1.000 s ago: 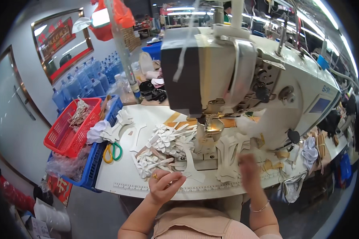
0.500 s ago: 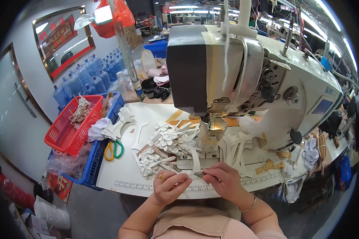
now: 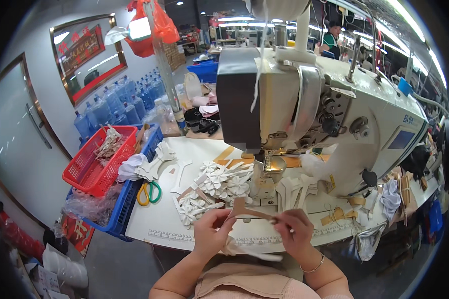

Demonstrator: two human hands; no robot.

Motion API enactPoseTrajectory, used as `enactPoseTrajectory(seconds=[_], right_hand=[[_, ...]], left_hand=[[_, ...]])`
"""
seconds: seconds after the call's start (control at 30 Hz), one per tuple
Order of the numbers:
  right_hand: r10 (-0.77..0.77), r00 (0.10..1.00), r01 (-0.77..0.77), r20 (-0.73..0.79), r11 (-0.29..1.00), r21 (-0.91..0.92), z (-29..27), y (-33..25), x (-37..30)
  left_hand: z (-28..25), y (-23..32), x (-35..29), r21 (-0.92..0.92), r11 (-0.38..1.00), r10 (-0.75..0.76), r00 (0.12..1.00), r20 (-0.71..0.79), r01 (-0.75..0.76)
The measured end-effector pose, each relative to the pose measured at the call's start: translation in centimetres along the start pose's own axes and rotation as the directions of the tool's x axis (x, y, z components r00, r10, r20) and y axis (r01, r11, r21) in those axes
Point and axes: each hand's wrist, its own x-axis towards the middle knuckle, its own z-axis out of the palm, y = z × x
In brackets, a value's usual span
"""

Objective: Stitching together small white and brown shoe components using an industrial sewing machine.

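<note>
A red plastic mesh basket (image 3: 92,164) at the desk's left edge holds pale cut scraps; beside it a blue plastic crate (image 3: 129,194) carries white fabric and green-and-yellow-handled scissors (image 3: 148,193). The thin tan cut strip (image 3: 252,213), forked at its left end, stretches level above the white desk (image 3: 154,226), pinched between the left hand (image 3: 212,232) and right hand (image 3: 295,231), just before the white industrial sewing machine (image 3: 324,109).

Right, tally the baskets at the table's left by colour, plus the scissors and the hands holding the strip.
Red plastic mesh basket: 1
Blue plastic crate: 1
Scissors with yellow and green handles: 1
Hands holding the tan strip piece: 2, left hand and right hand
Total: 5
</note>
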Motion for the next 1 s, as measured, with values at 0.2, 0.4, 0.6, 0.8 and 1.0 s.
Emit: enactPoseTrajectory(seconds=[0.2, 0.4, 0.6, 0.8, 1.0], right_hand=[[-0.188, 0.975, 0.208, 0.114, 0.957, -0.202, 3.1, 0.6, 0.6], [-0.226, 0.965, 0.248, 0.136, 0.954, -0.171, 4.2, 0.6, 1.2], [-0.163, 0.978, 0.182, 0.128, 0.972, -0.147, 3.4, 0.7, 1.6], [-0.296, 0.936, 0.328, 0.192, 0.931, -0.161, 3.6, 1.1, 2.0], [-0.274, 0.930, 0.322, 0.244, 0.929, -0.184, 3.0, 0.7, 2.2]], left_hand=[[-1.1, 0.2, 0.3, -0.444, 0.683, -0.455, 0.814, 0.361, 0.579], [-0.9, 0.2, -0.1, -0.460, 0.665, -0.467, 0.808, 0.359, 0.588], [-1.4, 0.0, 0.2, -0.448, 0.657, -0.474, 0.795, 0.379, 0.606], [-1.4, -0.6, 0.0, -0.428, 0.681, -0.462, 0.802, 0.379, 0.594], [-1.5, -0.4, -0.1, -0.448, 0.654, -0.458, 0.790, 0.407, 0.610]])
